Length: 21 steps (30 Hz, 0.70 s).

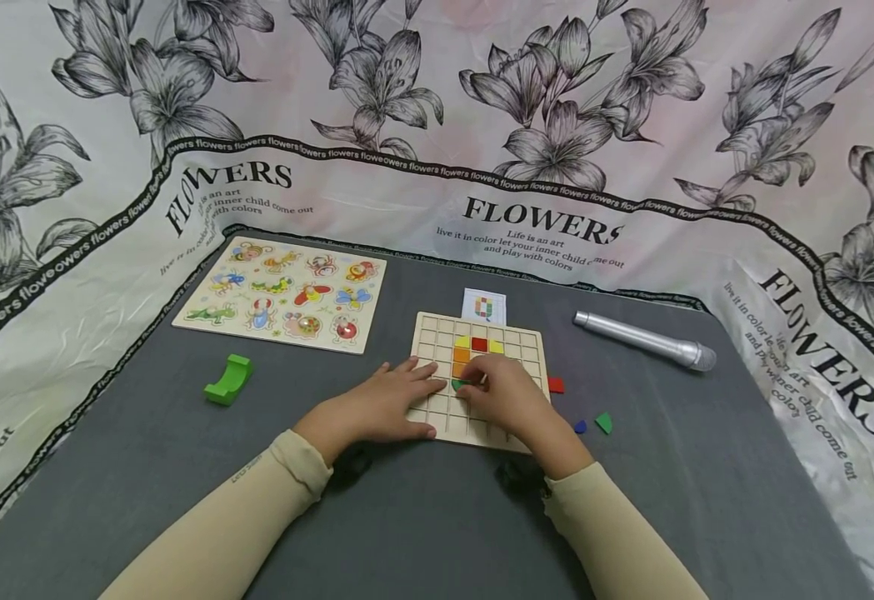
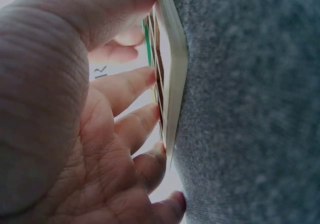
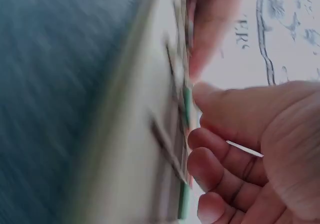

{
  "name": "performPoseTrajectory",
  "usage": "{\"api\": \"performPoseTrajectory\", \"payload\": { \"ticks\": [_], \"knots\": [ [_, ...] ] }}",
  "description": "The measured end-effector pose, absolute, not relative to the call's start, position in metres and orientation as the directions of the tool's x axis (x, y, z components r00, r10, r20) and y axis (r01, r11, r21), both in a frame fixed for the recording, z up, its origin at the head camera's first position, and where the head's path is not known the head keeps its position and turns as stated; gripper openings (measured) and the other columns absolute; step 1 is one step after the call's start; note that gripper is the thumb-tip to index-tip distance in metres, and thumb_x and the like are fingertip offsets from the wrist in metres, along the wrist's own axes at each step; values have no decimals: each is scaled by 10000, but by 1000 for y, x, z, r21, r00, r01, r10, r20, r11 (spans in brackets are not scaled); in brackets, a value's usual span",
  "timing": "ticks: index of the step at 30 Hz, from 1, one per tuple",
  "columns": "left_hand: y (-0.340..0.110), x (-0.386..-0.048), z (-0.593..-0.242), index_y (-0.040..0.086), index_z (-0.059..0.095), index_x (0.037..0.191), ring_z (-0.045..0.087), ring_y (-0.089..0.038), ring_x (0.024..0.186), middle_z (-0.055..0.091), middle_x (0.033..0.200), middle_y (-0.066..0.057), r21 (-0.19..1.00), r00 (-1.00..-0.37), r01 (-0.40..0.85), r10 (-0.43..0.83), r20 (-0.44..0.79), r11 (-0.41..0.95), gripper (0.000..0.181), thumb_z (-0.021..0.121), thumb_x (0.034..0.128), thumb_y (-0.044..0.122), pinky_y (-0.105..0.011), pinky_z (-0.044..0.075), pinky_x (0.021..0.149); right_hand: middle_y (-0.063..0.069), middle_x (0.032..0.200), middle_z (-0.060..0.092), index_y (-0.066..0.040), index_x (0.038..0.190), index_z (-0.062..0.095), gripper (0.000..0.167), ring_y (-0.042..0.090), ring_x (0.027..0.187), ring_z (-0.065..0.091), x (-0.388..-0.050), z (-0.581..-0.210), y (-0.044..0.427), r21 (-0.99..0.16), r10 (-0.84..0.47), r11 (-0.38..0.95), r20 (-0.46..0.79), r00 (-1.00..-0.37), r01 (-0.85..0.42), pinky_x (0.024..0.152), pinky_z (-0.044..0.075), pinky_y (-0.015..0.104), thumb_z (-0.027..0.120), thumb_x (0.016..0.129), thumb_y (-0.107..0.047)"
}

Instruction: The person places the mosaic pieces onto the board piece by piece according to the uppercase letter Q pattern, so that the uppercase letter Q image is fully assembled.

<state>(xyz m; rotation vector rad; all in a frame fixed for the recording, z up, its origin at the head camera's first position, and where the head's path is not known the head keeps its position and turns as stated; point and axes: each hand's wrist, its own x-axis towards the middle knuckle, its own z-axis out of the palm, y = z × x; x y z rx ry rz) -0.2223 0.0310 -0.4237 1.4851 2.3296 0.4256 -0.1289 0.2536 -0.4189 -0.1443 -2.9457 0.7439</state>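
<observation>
A wooden grid board [image 1: 440,423] lies on the table, with yellow, red [image 1: 479,344] and orange tiles [image 1: 462,356] set in its squares. My left hand [image 1: 384,404] rests on the board's left side, fingers spread; in the left wrist view its fingertips touch the grid face. Over the middle of the board my right hand [image 1: 507,398] has curled fingers, thumb and fingertips at a small green tile [image 1: 457,385] lying on the grid. The right wrist view shows the thumb against this green tile [image 3: 188,106]; its full shape is hidden. A pattern card [image 1: 484,307] lies behind the board.
A red tile [image 1: 556,385] lies beside the board's right edge, with a blue piece [image 1: 581,427] and a green quarter-round tile [image 1: 604,423] nearer. An insect puzzle board [image 1: 287,292] and a green arched block [image 1: 229,381] lie left; a silver microphone [image 1: 642,340] lies right.
</observation>
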Motion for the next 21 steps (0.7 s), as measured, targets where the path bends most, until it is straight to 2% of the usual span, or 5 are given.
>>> {"api": "performPoseTrajectory", "payload": {
  "ticks": [4,7,10,13,21],
  "knots": [
    [30,-222,-427,167,485,1663,187,-383,1698,308,1801,-95,427,-395,804,908,-140,415,759,777,1008,415,-699,155,1333,90,1057,745,-58,1183,782,167,216,828,614,-118,-408,287,-512,201,852,134,-970,106,724,522,369,726,1057,-152],
    [30,-223,-431,172,480,1666,181,-378,1700,303,1804,-89,429,-395,802,908,-141,415,765,781,1007,416,-698,150,1334,150,1124,733,-8,1281,744,242,255,878,653,-103,-406,320,-512,276,840,115,-954,181,731,547,400,667,1087,-132],
    [31,-223,-433,181,479,1668,177,-376,1702,301,1805,-80,432,-394,801,908,-141,414,767,783,1005,420,-698,146,1335,202,1194,719,19,1325,726,287,324,991,697,-86,-417,346,-477,296,847,55,-954,235,823,593,493,666,1084,-126],
    [33,-222,-432,184,477,1669,174,-376,1702,297,1807,-77,433,-394,801,908,-141,414,767,781,1006,422,-696,144,1336,216,1205,713,24,1317,741,299,346,1041,685,-72,-428,359,-443,282,867,53,-958,231,897,573,542,703,1063,-128],
    [32,-222,-426,186,473,1673,172,-403,1698,287,1807,-110,424,-385,812,914,-129,402,750,767,1020,411,-702,151,1332,148,1049,691,-23,1188,749,185,206,798,567,-62,-428,367,-470,318,850,98,-943,237,702,465,361,753,1033,-124]
  ]
}}
